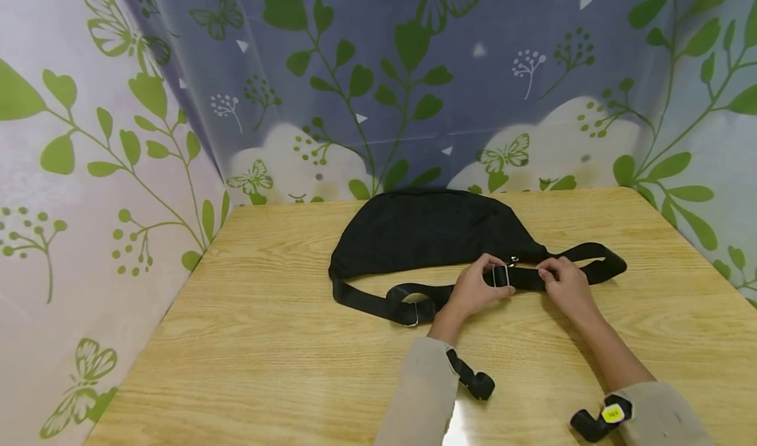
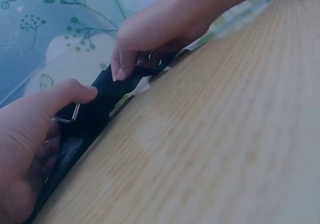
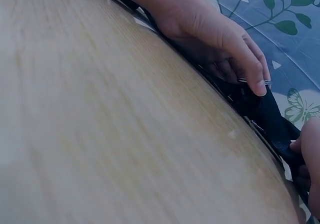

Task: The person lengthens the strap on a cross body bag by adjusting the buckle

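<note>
A black waist bag (image 1: 432, 229) lies flat on the wooden table, its black strap (image 1: 523, 278) running along the near side. My left hand (image 1: 476, 287) holds the strap at a silver metal buckle (image 1: 501, 276), thumb on the near side and fingers beyond. Just to the right, my right hand (image 1: 564, 285) pinches the same strap between thumb and fingers. In the left wrist view the buckle (image 2: 70, 115) shows beside the left thumb. A second metal buckle (image 1: 412, 316) sits on a looped part of the strap, left of my left hand.
The wooden table (image 1: 266, 367) extends on both sides and toward me. Behind it hangs a patterned cloth (image 1: 355, 104) with leaves and butterflies. Right of my right hand the strap bends back in a loop (image 1: 609, 265). Black bands (image 1: 473, 377) hang at both sleeves.
</note>
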Tool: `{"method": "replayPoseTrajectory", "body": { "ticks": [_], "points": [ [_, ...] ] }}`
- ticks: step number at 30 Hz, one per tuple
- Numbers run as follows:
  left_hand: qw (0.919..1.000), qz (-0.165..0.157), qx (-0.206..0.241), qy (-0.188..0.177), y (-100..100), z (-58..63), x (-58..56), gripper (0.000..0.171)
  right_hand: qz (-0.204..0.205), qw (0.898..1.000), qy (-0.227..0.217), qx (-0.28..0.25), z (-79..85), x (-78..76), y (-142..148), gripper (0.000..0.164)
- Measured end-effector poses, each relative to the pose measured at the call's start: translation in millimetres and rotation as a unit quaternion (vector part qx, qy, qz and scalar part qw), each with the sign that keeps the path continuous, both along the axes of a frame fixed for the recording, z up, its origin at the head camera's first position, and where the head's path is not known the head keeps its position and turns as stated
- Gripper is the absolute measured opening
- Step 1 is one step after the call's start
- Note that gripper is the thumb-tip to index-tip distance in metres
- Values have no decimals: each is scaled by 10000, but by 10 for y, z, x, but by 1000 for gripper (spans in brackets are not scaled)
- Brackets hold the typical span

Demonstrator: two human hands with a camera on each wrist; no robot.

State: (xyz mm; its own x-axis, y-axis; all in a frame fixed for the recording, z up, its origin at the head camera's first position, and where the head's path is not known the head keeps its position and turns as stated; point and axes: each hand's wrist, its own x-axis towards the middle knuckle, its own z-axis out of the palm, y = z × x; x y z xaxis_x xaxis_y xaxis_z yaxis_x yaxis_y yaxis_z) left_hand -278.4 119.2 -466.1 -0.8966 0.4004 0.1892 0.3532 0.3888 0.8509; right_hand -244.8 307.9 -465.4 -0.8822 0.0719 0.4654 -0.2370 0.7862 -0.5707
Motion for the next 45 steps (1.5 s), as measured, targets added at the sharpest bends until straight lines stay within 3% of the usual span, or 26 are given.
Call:
{"method": "replayPoseTrajectory", "body": {
  "ticks": [5, 10, 15, 18, 21, 25, 28, 30, 33, 40, 43, 45],
  "points": [
    [9998, -60, -67, -181, -5, -6, -7, 47, 335, 9994, 59, 98, -11, 4, -19, 10],
    [9996, -49, 80, -276, -11, 7, 3, 41, 1179, 9927, 207, -135, -21, 23, -55, 21],
    [9996, -137, 203, -168, -23, 14, 11, 33, 1721, 9851, 48, -40, -38, 26, -97, 44],
    [9997, -227, 49, 3, -23, 21, 9, 34, 1712, 9851, -16, 173, -44, 22, -112, 54],
    [9998, -176, 14, 72, -23, 31, 9, 35, 1665, 9858, -55, 197, -42, 14, -124, 53],
    [9982, 376, -203, 429, -24, 20, 3, 24, 1542, 9880, -107, -59, -24, 22, -134, 48],
    [9922, 875, -423, 786, -22, 5, -11, 14, 1520, 9878, 6, -348, -6, 35, -135, 45],
    [9904, 1009, -396, 860, -19, 6, -14, 12, 1544, 9867, 90, -507, 3, 41, -132, 44],
    [9922, 922, -205, 819, -20, 12, -12, 12, 1595, 9849, 33, -673, 9, 43, -130, 45],
    [9962, 507, 213, 680, -17, 18, -13, 13, 1655, 9817, -642, -687, -4, 44, -131, 50],
    [9963, 448, 279, 681, -15, 16, -10, 13, 1691, 9812, -623, -684, -4, 42, -134, 50],
    [9955, 585, 109, 738, -16, 13, -5, 14, 1686, 9819, -486, -715, 0, 41, -132, 50]
  ]
}}
